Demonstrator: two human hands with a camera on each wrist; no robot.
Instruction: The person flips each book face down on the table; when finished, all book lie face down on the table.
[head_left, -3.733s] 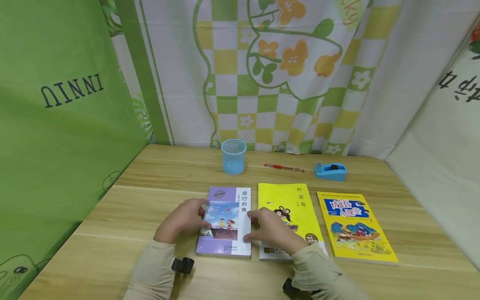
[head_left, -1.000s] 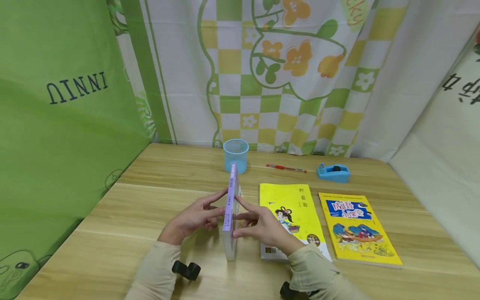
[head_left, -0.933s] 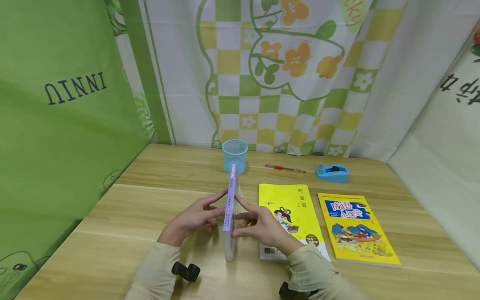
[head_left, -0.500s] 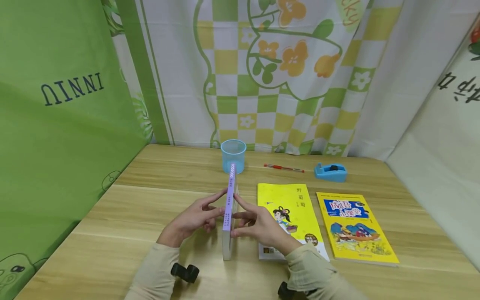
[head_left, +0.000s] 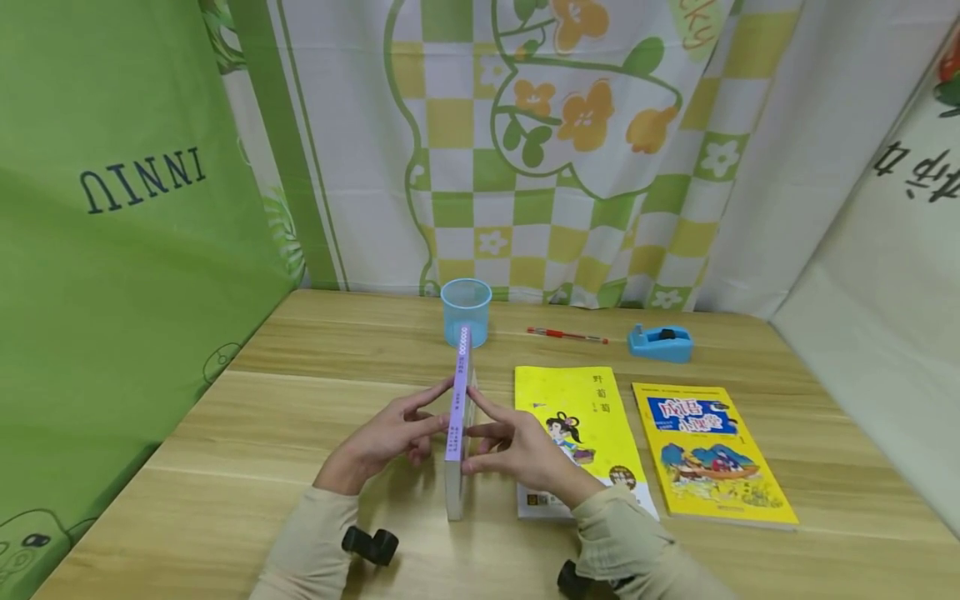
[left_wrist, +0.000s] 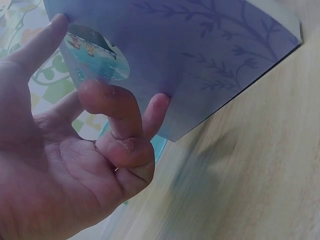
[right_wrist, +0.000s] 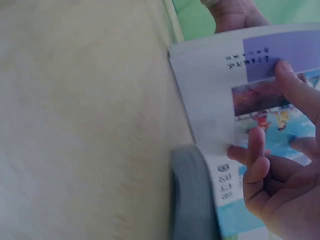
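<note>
A purple-and-white paperback book stands upright on its long edge on the table, spine facing up. My left hand touches its left side; in the left wrist view, the fingertips meet the purple back cover, with other fingers bent away from it. From the opposite side my right hand presses its fingertips against the front cover. The right wrist view shows that cover's white strip and picture, the thumb and fingers spread over it. Between the two hands the book stays vertical.
Two yellow books, one with a girl and one with a boat, lie flat to the right. Behind are a blue cup, a red pen and a blue tape dispenser. A green cloth wall borders the left.
The purple book lay flat, cover up, in the oldest frame; it now stands on edge between both hands. Over the last second book and hands hold still.
</note>
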